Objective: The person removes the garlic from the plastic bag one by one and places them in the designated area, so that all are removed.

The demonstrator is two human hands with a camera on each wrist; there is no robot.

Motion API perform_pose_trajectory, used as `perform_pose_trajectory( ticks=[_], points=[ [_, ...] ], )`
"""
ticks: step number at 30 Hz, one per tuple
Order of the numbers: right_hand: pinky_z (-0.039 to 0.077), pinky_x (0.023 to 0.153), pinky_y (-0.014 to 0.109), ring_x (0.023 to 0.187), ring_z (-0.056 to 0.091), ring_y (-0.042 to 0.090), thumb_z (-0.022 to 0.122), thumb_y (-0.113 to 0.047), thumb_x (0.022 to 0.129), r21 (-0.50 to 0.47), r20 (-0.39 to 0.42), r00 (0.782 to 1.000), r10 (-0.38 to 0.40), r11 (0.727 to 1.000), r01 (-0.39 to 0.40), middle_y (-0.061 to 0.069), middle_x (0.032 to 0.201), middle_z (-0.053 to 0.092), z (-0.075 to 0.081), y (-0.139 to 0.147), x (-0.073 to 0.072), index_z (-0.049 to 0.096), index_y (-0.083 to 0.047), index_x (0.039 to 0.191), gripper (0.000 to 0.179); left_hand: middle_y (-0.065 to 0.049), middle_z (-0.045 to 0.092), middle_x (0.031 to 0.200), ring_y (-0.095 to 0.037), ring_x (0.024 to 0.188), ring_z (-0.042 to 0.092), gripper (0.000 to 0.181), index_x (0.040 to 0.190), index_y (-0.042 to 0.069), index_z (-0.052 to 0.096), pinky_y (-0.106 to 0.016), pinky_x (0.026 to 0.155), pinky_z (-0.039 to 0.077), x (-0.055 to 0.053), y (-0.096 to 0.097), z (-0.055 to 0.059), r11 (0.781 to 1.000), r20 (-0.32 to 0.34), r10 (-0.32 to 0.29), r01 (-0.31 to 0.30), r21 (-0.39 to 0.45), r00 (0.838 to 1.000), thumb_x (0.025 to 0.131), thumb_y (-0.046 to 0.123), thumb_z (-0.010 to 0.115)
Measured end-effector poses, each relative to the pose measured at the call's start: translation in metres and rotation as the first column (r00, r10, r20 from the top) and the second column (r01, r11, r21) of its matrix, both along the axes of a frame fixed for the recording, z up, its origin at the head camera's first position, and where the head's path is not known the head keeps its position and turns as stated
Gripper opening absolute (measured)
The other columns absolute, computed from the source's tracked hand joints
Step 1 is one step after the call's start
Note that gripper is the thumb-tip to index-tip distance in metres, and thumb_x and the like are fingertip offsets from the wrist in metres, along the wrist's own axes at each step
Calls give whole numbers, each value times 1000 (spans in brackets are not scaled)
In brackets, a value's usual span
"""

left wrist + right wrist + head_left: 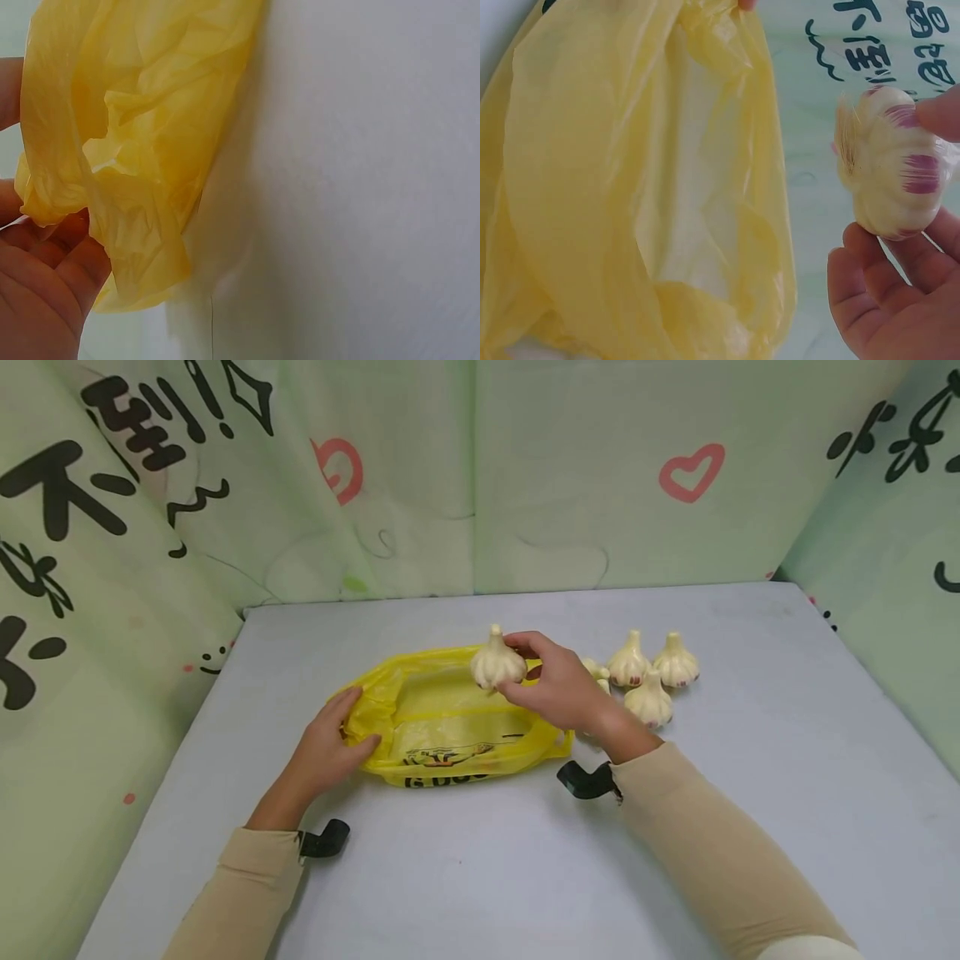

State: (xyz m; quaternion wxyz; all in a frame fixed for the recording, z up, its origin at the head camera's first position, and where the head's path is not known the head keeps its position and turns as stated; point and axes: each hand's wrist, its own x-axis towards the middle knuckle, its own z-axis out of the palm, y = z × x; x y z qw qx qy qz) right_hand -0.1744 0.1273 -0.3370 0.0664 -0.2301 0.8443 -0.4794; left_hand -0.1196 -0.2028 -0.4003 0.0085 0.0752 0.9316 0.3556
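Note:
A yellow plastic bag (pixel 420 702) lies on its side on the table, its mouth spread and dark print along its near edge. My left hand (pixel 324 753) grips the bag's left end; in the left wrist view the crumpled plastic (pixel 142 225) hides some of the fingers. Between the thumb and fingers of my right hand (pixel 561 683) is a whole garlic bulb (pixel 497 667), stem up, over the bag's far right part. The right wrist view shows purple streaks and a root tuft on this bulb (pixel 900 169).
Several more garlic bulbs (pixel 649 700) are grouped right of the bag, some partly hidden by my right hand. Black wrist cameras (pixel 326 840) hang below both sleeves. A pale green printed curtain (pixel 570 485) borders the white tabletop (pixel 465 877) at the back and sides.

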Motion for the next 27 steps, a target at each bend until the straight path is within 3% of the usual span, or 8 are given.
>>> perform_pose_trajectory(
  ticks=[8,15,27],
  points=[
    [47,97,46,114,56,33,68,-12,92,-15,28,999,-23,1000,23,17,142,50,2,24,-1,43,3,145,60,-25,29,157,-43,144,28,75,153,-6,31,-57,113,29,1,0,-1,1000,6,6,-6,9,1000,92,19,67],
    [52,90,30,113,59,33,67,-17,95,4,97,993,-72,997,71,16,146,48,6,48,4,41,0,150,63,-26,30,157,-43,143,28,75,153,-7,31,-57,112,30,2,0,-1,1000,1,2,-2,13,1000,93,19,67],
    [46,87,9,123,54,39,64,-10,97,-26,28,990,-135,990,136,26,143,46,10,80,9,35,9,150,64,-26,31,156,-44,143,28,74,152,-7,32,-57,113,28,2,-1,-1,1000,-8,6,-6,-2,1000,92,19,67]
  ],
)
